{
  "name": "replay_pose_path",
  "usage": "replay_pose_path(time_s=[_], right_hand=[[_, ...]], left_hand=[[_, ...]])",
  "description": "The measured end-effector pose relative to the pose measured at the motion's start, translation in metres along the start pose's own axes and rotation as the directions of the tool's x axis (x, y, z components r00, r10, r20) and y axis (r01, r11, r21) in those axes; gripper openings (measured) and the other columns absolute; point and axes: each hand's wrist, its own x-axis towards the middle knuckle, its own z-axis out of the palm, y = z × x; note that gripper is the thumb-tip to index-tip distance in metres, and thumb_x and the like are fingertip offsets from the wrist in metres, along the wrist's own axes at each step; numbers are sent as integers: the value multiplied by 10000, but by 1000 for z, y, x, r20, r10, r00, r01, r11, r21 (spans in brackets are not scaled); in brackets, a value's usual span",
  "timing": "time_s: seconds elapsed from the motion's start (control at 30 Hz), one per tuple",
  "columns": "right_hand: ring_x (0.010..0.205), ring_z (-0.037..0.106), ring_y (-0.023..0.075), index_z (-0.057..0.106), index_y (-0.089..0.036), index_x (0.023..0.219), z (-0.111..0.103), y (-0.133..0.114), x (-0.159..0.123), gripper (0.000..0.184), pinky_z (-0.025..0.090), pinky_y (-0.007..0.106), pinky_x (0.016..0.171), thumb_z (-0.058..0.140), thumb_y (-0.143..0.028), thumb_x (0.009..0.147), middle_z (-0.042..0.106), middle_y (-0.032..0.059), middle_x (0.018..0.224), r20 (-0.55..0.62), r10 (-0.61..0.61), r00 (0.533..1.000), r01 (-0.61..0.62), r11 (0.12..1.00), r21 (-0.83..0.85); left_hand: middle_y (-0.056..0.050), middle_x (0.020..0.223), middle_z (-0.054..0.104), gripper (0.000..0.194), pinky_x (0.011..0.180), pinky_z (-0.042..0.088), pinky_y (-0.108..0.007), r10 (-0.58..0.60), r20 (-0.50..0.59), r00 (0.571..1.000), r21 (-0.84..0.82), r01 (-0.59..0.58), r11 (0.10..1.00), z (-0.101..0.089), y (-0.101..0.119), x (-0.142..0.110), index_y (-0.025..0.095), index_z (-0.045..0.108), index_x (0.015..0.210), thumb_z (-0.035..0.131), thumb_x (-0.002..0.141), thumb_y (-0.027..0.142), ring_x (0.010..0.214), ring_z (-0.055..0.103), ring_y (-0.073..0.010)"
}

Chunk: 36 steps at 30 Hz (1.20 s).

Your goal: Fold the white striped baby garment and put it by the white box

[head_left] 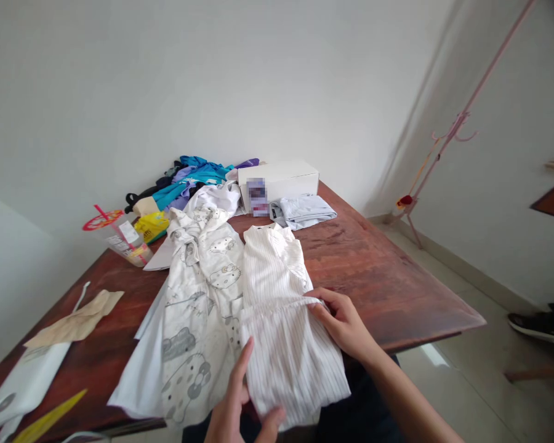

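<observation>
A white pinstriped garment (284, 320) lies folded lengthwise on the brown wooden table (388, 277), partly over a white cartoon-print garment (198, 307). My left hand (240, 406) pinches the striped garment's lower left edge between thumb and fingers near the table's front edge. My right hand (344, 323) rests on its right edge at the waist seam, fingers curled onto the cloth.
At the back stand a white box (281, 178), a folded pale grey garment (302, 210) and a heap of blue, purple and dark clothes (189, 178). A plastic cup with a red lid (117, 237), a yellow packet (152, 224) and paper bags (74, 320) lie on the left.
</observation>
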Motion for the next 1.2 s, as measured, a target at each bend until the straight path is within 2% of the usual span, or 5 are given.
replay_pose_path(time_s=[0.13, 0.23, 0.5, 0.73, 1.2], right_hand=[[720, 576, 174, 687, -182, 862, 1, 0, 3, 240, 417, 267, 662, 563, -374, 937, 660, 15, 760, -61, -15, 998, 14, 1000, -26], [728, 591, 173, 683, -191, 908, 3, 0, 4, 170, 434, 267, 677, 577, -324, 906, 682, 17, 801, -72, -12, 997, 8, 998, -56], [617, 564, 151, 670, -210, 1001, 11, 7, 8, 166, 435, 280, 620, 609, -321, 894, 729, 34, 899, -155, 12, 988, -44, 978, -206], [697, 607, 197, 684, -224, 926, 10, 9, 9, 128, 454, 310, 679, 616, -329, 896, 712, 38, 837, -189, -43, 981, -12, 959, -282], [674, 644, 181, 673, -204, 893, 6, 8, 13, 183, 493, 305, 673, 625, -381, 895, 730, 43, 842, -222, -35, 974, -4, 985, -173]], left_hand=[[-149, 1278, 707, 727, 975, 563, -298, -2, -88, 996, -210, -16, 978, 14, -6, -1, 225, 324, 1602, 548, 995, 557, 1022, 736, -213], [-120, 1148, 755, 674, 882, 588, -245, -39, -16, 999, -245, 34, 969, 15, -8, -2, 215, 393, 1567, 518, 1010, 572, 866, 743, -162], [-61, 1033, 721, 427, 704, 605, -169, 50, -4, 999, 130, -49, 990, -23, 0, 0, 272, 572, 1434, 534, 1028, 396, 733, 711, -129], [-40, 1638, 386, 670, 1166, 464, -455, 418, 277, 865, 609, -494, 620, -56, 18, 32, 337, 537, 1473, 406, 911, -5, 1480, 420, -289], [-27, 1644, 382, 825, 1198, 411, -531, 418, 518, 747, 647, -661, 381, -56, 12, 85, 291, 400, 1581, 343, 861, -106, 1552, 277, -256]])
